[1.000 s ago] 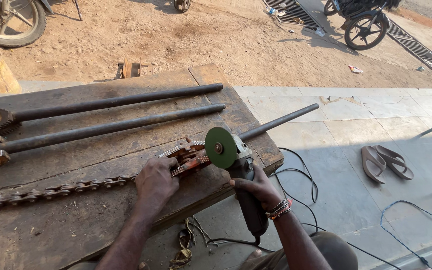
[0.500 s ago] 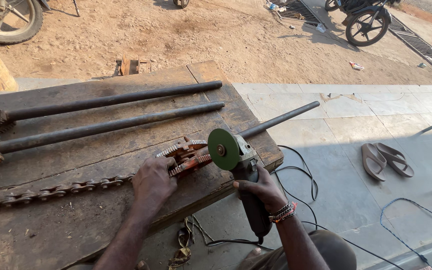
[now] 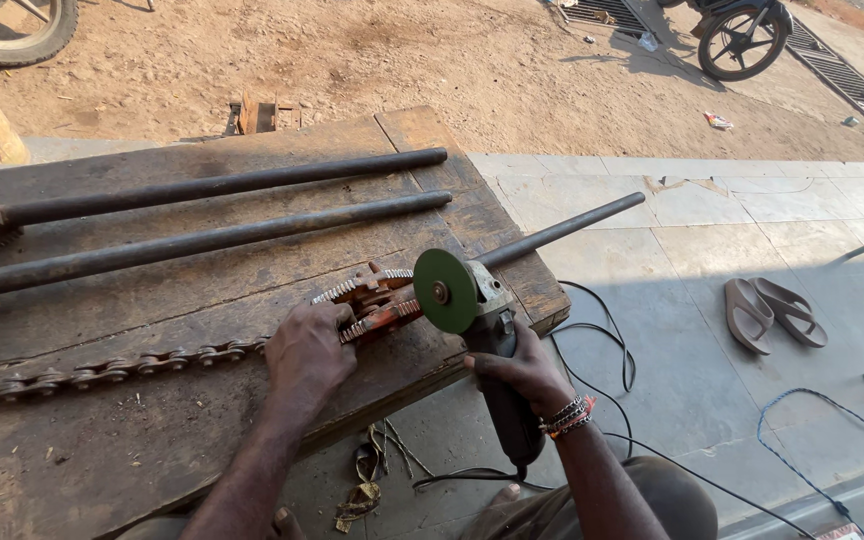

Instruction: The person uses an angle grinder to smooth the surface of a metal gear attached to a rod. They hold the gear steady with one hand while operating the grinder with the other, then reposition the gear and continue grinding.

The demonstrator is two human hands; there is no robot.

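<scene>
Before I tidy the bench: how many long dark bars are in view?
3. Two lie along the wooden bench, far bar and nearer bar; a third juts off the bench edge behind the green grinder disc.

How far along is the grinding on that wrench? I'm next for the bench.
Done: nothing shows yet, no fresh cut visible. In hand: left hand pins the wrench head, right hand holds the grinder, disc at the toothed jaw. Left: the grinding itself.

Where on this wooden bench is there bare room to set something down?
Bare wood lies on the bench near edge, below the chain, left of the left hand. Crowded: the two long bars behind, and the toothed wrench head beside the grinder in the right hand.
</scene>
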